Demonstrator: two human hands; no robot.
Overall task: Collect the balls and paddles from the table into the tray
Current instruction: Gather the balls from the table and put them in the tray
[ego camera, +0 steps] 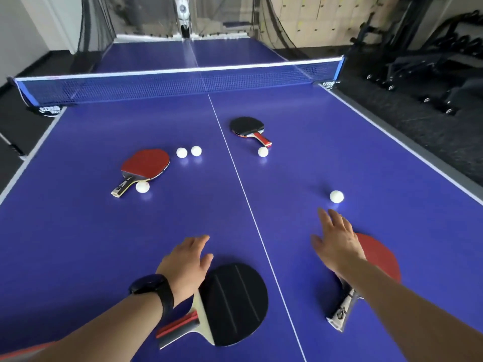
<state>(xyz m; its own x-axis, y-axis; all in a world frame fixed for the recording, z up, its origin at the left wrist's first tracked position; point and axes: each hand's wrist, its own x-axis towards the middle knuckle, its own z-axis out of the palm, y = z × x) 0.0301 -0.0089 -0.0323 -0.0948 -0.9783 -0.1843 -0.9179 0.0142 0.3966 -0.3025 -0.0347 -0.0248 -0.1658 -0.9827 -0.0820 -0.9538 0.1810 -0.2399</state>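
Note:
Several paddles lie on the blue table (78, 231). A black paddle (235, 301) sits near me beside my left hand (187, 265), which is open and holds nothing. My right hand (335, 240) hovers open above a red paddle (379, 259), its fingers just short of a white ball (336, 196). Farther off lie a red paddle (145, 165) with a ball (142, 187) at its handle, two balls (181, 152) (196, 151) side by side, and a black paddle (247, 125) with a ball (263, 151) by its handle. No tray is in view.
The net (170, 83) spans the table's middle, and a ball machine (184, 19) stands at the far end. Black gym equipment (431, 66) stands on the floor to the right. The table's white centre line (245, 194) runs between my hands.

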